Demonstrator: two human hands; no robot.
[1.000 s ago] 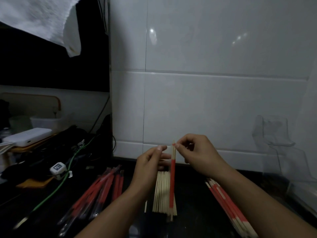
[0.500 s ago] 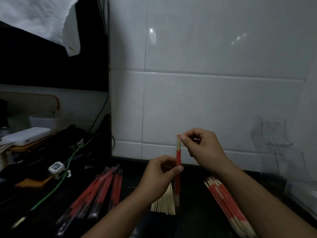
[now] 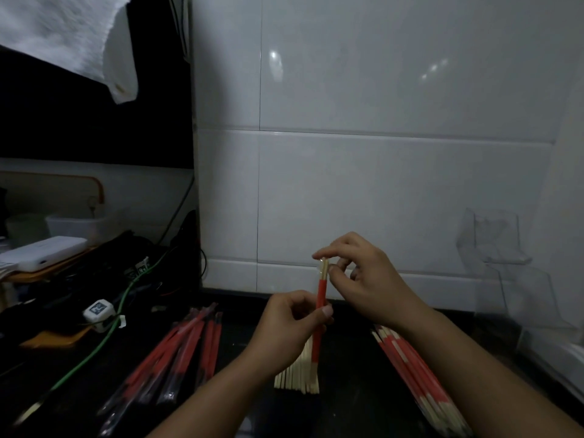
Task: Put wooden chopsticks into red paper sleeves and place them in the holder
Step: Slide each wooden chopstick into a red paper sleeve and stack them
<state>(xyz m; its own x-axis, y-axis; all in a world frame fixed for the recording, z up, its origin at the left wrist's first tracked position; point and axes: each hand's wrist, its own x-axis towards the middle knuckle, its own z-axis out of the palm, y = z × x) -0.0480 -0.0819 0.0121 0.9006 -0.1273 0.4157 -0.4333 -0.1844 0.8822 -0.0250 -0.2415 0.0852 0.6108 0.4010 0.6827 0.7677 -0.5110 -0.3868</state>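
Note:
I hold one pair of wooden chopsticks upright in a red paper sleeve [image 3: 319, 314] above the dark counter. My left hand [image 3: 289, 330] grips the sleeve's middle. My right hand [image 3: 363, 276] pinches the bare wooden top that sticks out of the sleeve. Below my hands lies a row of bare wooden chopsticks [image 3: 297, 379]. Empty red sleeves in clear wrap [image 3: 183, 349] lie to the left. A pile of sleeved chopsticks [image 3: 417, 374] lies to the right. The clear plastic holder [image 3: 505, 279] stands at the right against the wall.
White tiled wall stands close behind. At the left are cluttered cables, a green cable [image 3: 104, 339], a small white device [image 3: 98, 312], a white box [image 3: 44, 252] and a towel [image 3: 63, 36] hanging above.
My left hand slid down from the sleeve's top to its middle. The chopsticks' wooden tops now stick out above the sleeve, pinched by my right hand.

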